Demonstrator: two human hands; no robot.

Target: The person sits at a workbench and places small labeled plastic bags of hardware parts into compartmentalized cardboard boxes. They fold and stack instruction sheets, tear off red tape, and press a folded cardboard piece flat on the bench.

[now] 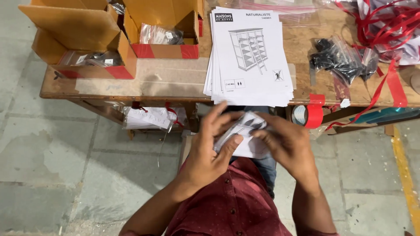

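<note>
Both my hands hold a small clear plastic bag with folded white paper (246,133) in front of my chest, below the table's front edge. My left hand (210,148) grips its left side with the thumb on top. My right hand (286,144) covers its right side. The bag's contents are blurred. Just beyond my hands, a stack of white printed instruction sheets (249,57) with a drawing of a shelf unit lies on the wooden table (170,81), overhanging the edge.
Two open cardboard boxes (83,39) with red tape hold small bags of parts at the table's left. Clear bags of black parts (341,59) and loose red ribbon (385,26) lie at the right. A roll of red tape (308,116) hangs under the edge.
</note>
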